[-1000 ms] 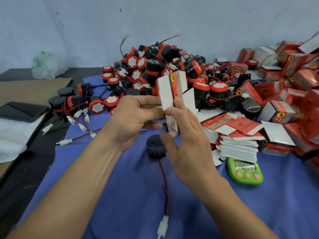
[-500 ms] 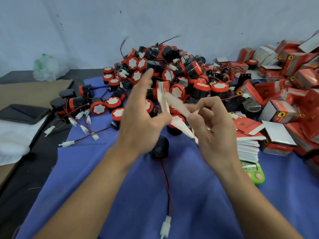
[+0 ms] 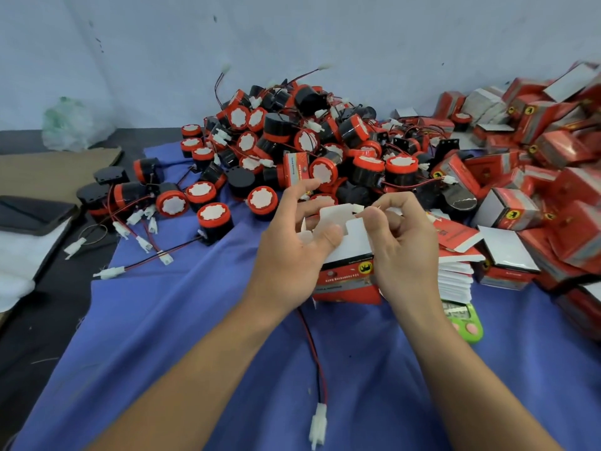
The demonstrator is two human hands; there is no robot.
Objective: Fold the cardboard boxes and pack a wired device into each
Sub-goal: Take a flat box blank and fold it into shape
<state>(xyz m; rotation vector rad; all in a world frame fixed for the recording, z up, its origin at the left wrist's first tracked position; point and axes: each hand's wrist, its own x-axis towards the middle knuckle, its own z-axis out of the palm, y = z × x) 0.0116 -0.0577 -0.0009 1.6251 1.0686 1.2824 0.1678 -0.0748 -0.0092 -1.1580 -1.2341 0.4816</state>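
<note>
The cardboard box (image 3: 349, 278) sat between both hands, its red printed face toward the person and its white flaps (image 3: 338, 216) standing at the far upper end, so its long axis ran up and away from the grip. The left hand (image 3: 289, 255) clamped it, thumb across the near white panel and fingers behind. The right hand (image 3: 406, 245) pinched a flap tab between curled fingers and thumb. Below the left wrist a red-and-black lead (image 3: 313, 349) trailed toward the person to a white connector (image 3: 318, 426). That device's body was hidden behind the hands, so the left hand was probably nearer for lifting it.
</note>
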